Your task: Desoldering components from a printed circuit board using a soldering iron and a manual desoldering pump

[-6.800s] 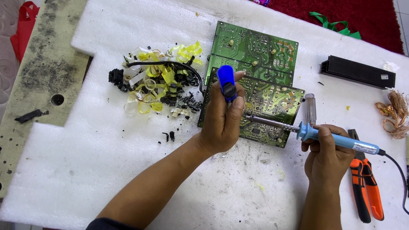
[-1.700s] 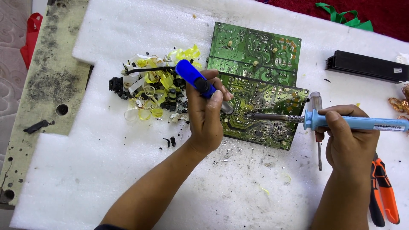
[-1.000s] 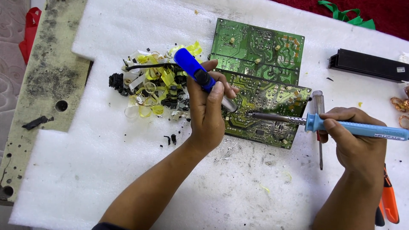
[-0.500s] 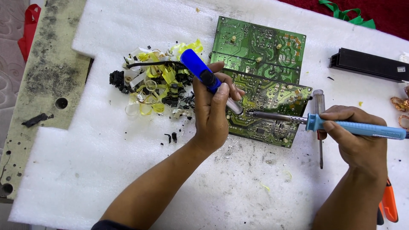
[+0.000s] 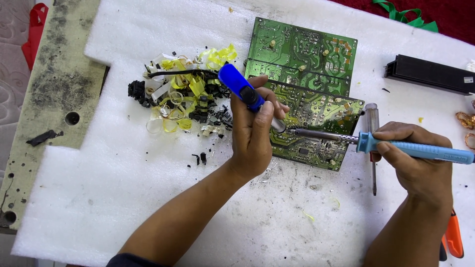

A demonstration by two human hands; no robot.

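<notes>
Two green circuit boards lie on a white foam sheet (image 5: 148,198), solder side up. The near circuit board (image 5: 316,126) sits at the centre of the work area; the far circuit board (image 5: 302,54) lies just behind it, touching or slightly overlapping its rear edge.

The left hand (image 5: 255,136) is closed around a blue solder sucker (image 5: 242,91), held tilted with its pale nozzle down on the near board. The right hand (image 5: 413,163) is closed around the light-blue handle of a soldering iron (image 5: 376,143), held nearly level. The metal tip of the iron meets the board just beside the sucker nozzle.

A screwdriver (image 5: 372,143) with a clear handle lies on the foam under the iron, just beside the right edge of the near board.

Left of the boards, a pile of scraps (image 5: 183,106) holds yellow tape, black parts and a black wire. A long black bar (image 5: 428,74) lies to the far right. Orange-handled pliers (image 5: 452,237) show partly behind the right wrist. A grey, stained board (image 5: 54,84) lies at the left edge of the foam.
</notes>
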